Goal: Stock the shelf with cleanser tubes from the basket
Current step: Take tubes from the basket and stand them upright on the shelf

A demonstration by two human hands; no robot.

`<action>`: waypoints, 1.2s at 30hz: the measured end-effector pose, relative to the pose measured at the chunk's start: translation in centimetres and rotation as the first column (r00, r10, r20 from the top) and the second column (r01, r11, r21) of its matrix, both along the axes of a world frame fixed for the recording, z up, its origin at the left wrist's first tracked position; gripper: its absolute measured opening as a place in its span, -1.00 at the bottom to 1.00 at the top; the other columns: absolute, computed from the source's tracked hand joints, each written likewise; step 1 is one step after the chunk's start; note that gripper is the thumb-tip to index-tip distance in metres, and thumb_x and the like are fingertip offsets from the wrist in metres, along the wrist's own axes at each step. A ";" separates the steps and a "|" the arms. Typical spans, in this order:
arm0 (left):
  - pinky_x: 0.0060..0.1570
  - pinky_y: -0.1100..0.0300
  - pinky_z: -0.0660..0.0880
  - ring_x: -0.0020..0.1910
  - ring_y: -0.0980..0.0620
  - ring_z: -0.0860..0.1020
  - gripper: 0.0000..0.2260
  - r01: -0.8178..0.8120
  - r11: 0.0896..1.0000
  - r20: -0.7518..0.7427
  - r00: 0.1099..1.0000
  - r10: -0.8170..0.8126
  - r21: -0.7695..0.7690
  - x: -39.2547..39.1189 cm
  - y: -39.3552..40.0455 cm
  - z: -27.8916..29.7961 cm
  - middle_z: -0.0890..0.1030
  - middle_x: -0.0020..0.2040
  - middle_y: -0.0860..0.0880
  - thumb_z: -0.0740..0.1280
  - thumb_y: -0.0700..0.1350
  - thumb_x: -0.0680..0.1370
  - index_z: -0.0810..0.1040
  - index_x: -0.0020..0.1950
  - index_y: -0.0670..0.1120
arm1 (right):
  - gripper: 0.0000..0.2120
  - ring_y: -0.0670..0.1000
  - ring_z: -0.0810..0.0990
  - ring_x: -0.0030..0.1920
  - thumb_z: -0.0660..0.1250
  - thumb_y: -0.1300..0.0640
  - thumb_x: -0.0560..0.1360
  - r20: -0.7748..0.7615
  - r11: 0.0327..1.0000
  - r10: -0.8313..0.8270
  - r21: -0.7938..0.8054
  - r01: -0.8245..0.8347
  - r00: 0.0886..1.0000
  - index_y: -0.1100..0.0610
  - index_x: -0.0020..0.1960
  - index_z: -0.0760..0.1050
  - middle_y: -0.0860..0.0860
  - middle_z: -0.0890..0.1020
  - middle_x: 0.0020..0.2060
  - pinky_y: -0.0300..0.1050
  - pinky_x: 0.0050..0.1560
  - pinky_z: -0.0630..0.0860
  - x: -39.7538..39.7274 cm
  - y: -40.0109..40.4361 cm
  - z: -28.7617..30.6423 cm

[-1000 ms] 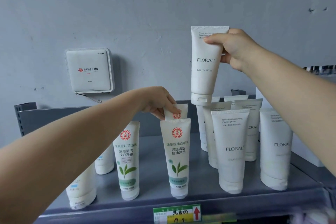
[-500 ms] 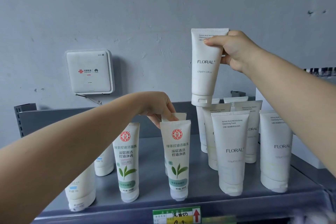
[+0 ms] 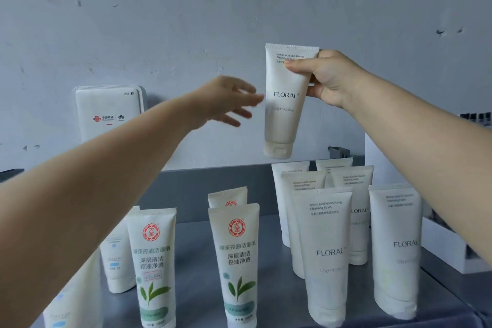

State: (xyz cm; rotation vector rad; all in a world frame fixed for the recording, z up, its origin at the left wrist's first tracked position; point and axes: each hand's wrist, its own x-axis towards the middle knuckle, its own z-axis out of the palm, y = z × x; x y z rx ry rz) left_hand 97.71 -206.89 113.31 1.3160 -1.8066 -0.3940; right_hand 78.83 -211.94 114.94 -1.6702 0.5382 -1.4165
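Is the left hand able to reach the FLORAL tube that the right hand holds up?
Probably yes. The left hand is open with fingertips right beside the raised FLORAL tube, and nothing lies between them. The right hand grips only its upper end.

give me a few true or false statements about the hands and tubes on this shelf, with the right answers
1. The right hand grips a FLORAL tube in the air above the shelf. True.
2. The left hand pinches a green tea tube. False: it is open in mid-air, fingers spread towards the held tube, holding nothing.
3. The held tube hangs with its cap at the bottom. True.
4. The green tea tubes lie flat on the shelf. False: they stand upright on their caps.
5. A white WiFi box is mounted on the wall behind the left arm. True.
6. The standing FLORAL tubes are left of the green tea tubes. False: they stand to the right.
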 end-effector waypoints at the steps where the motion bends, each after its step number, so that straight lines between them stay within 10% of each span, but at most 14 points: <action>1: 0.03 0.02 0.58 0.03 -0.05 0.61 -0.61 0.007 0.999 -0.039 0.999 -0.009 -0.051 -0.6 -0.4 0.8 0.59 0.10 -0.09 0.35 -0.05 0.51 0.44 0.30 -0.14 | -0.89 -0.11 0.64 -0.23 0.37 0.29 0.45 -0.005 1.000 0.005 -0.003 -0.005 1.000 0.10 -0.10 0.53 -0.04 0.64 -0.19 -0.21 -0.25 0.61 0.0 -0.4 0.2; 8: -0.13 0.11 0.63 -0.24 0.07 0.66 -0.93 -0.036 0.985 -0.031 0.999 0.032 -0.166 -2.7 -3.8 3.9 0.65 -0.19 -0.02 0.43 -0.21 0.45 0.58 -0.11 -0.10 | -0.89 -0.14 0.65 -0.27 0.41 0.28 0.42 -0.116 0.998 -0.006 -0.066 -0.002 0.993 0.10 -0.11 0.56 -0.04 0.65 -0.20 -0.22 -0.19 0.60 0.1 -4.0 0.7; 20: -0.24 0.20 0.63 -0.45 0.13 0.63 -0.80 -0.194 0.981 0.084 0.978 0.192 0.025 -4.0 -9.4 3.0 0.64 -0.23 -0.12 0.45 -0.32 0.39 0.59 0.01 -0.28 | -0.78 -0.11 0.60 -0.24 0.50 0.21 0.34 -0.511 0.984 -0.168 -0.139 0.112 0.843 0.17 -0.05 0.55 -0.02 0.61 -0.23 -0.29 -0.35 0.60 -1.1 -9.6 0.3; 36: -0.14 0.18 0.58 -0.19 -0.04 0.63 -0.75 -0.260 0.837 0.355 0.931 0.084 0.482 -4.1 -13.4 -3.1 0.64 0.01 -0.26 0.33 -0.28 0.52 0.49 0.18 -0.35 | -0.78 0.04 0.59 -0.07 0.37 0.27 0.46 -0.942 0.995 -0.093 -0.096 0.006 0.324 0.22 0.10 0.59 0.09 0.60 -0.07 -0.21 -0.08 0.59 0.6 -13.3 -5.2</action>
